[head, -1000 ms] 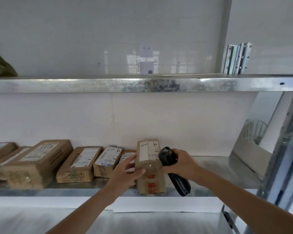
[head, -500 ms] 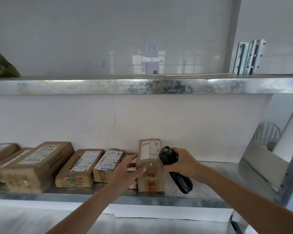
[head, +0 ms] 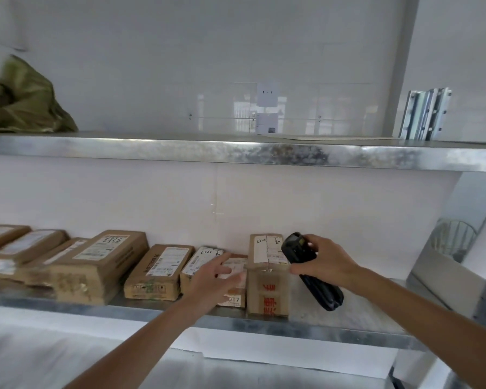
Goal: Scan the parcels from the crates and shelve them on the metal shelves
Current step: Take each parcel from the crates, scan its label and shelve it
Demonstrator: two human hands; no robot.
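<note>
Two hands reach onto the lower shelf [head: 348, 334]. Right hand [head: 324, 261] has its grip closed round a black scanner [head: 312, 276], fingers curled over the upper body, head end up near the top of the tall box [head: 267, 276], tail hanging down-right over the shelf. Left hand [head: 212, 273] is released, fingers straight and spread, blurred; it sits in front of a low box [head: 235, 297] w/ "017" on its front, just left of the tall box. Can't tell if it touches either one.

Tall box stands upright at the right end of the row, white label on top w/ handwriting, red print on the front face, tape seam across the middle. Left of the low box: small box [head: 199, 262] w/ white label, then flat box [head: 159, 272] w/ label & side print, then big box [head: 96, 268], label on top. More boxes [head: 17, 248] further left, blurred. All lie close together, near the shelf's front edge.

Upper shelf [head: 236, 151] carries a green crumpled bag [head: 26, 102] at left, metal brackets [head: 424, 113] upright at right, a flat sheet [head: 328, 137] between. Paper tag "1 - 2" [head: 267, 92] on the wall behind. Wire item [head: 453, 238] shows at far right behind the shelf post, too unclear to name.
</note>
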